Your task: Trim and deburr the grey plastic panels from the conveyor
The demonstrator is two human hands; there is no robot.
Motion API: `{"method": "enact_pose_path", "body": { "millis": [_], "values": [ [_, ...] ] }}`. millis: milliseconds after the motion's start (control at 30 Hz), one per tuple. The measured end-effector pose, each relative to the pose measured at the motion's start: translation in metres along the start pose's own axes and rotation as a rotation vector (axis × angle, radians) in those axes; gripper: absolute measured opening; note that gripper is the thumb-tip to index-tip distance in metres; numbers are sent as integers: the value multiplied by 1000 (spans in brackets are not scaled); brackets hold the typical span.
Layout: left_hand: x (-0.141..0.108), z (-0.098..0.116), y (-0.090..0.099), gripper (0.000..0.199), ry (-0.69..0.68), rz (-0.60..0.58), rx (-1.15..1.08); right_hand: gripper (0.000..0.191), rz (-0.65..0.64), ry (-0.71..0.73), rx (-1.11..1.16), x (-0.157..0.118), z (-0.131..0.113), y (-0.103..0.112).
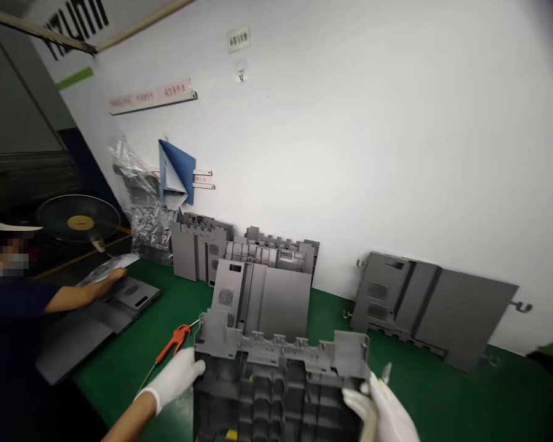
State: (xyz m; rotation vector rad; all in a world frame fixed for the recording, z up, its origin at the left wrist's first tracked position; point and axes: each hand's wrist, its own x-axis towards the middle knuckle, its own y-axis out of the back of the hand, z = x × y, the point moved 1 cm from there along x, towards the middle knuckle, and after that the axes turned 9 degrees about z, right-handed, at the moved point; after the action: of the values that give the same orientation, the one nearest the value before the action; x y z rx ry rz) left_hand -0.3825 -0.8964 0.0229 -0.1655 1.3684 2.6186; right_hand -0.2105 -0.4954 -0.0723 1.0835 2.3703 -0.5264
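Note:
Both my gloved hands hold a grey moulded plastic housing (276,383) up at its two side edges, with its ribbed inner face towards me. My left hand (172,379) grips the left edge, close above an orange air blow gun (175,341) lying on the green bench mat (120,362). My right hand (380,408) grips the right edge, and a pale tool handle with a metal tip (371,423) shows in or against it. I cannot tell whether that hand also holds the tool. The housing's lower part runs out of view.
Grey plastic panels (262,288) stand against the white wall, with a larger one (431,310) at right. At left, a co-worker's hand (113,279) rests on a plastic bag over a grey panel (96,325). A fan (78,220), bagging (150,230) and a blue folder (177,172) stand behind.

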Motion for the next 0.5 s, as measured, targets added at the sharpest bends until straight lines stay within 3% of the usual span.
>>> {"method": "enact_pose_path", "body": {
  "millis": [133, 233, 367, 500],
  "values": [
    [102, -23, 20, 7, -3, -22, -68, 50, 60, 193, 217, -3, -13, -95],
    [166, -32, 31, 2, 19, 6, -40, 45, 31, 287, 286, 6, -14, -146],
    [224, -35, 41, 10, 29, 5, -1, 49, -18, 225, 320, 28, -9, -183],
    [256, -34, 36, 16, 81, 18, 57, 53, -2, 189, 341, 48, -15, -191]
  ]
}}
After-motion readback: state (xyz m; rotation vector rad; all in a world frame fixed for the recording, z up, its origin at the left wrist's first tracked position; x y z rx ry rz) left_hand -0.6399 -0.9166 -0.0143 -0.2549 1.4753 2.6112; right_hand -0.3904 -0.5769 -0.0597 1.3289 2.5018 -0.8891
